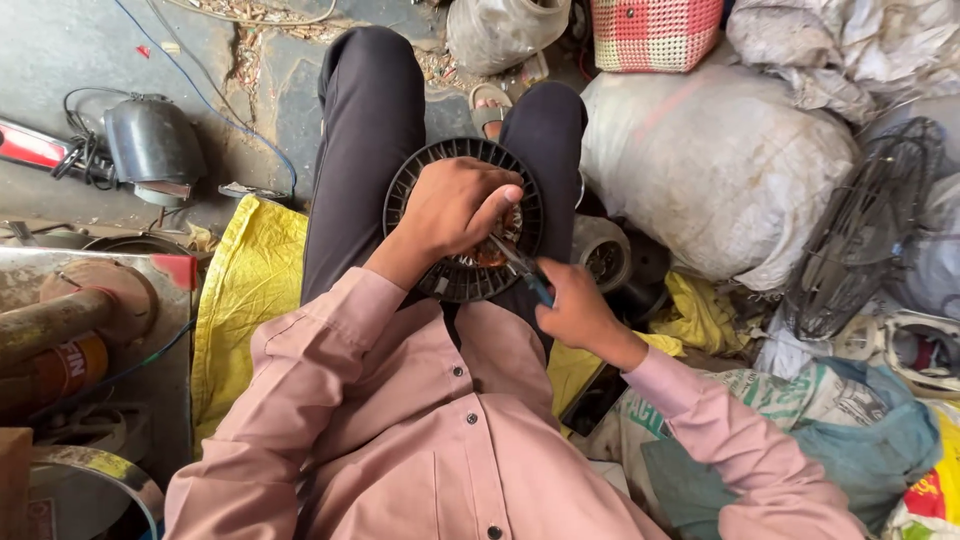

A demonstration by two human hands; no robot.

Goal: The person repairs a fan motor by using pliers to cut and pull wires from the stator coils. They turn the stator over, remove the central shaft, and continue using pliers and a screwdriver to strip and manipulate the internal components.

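Observation:
A round black slotted fan motor housing rests on my lap, between my thighs. Copper windings show at its centre. My left hand lies over the housing and grips its middle, fingers curled over the windings. My right hand holds blue-handled pliers, whose jaws reach into the copper windings under my left fingers. I wear a pink buttoned shirt and dark trousers.
A yellow sack lies under me. White stuffed sacks and a wire fan guard crowd the right. A grey motor with cables sits at left, a rusty metal machine at lower left. A checked basket stands above.

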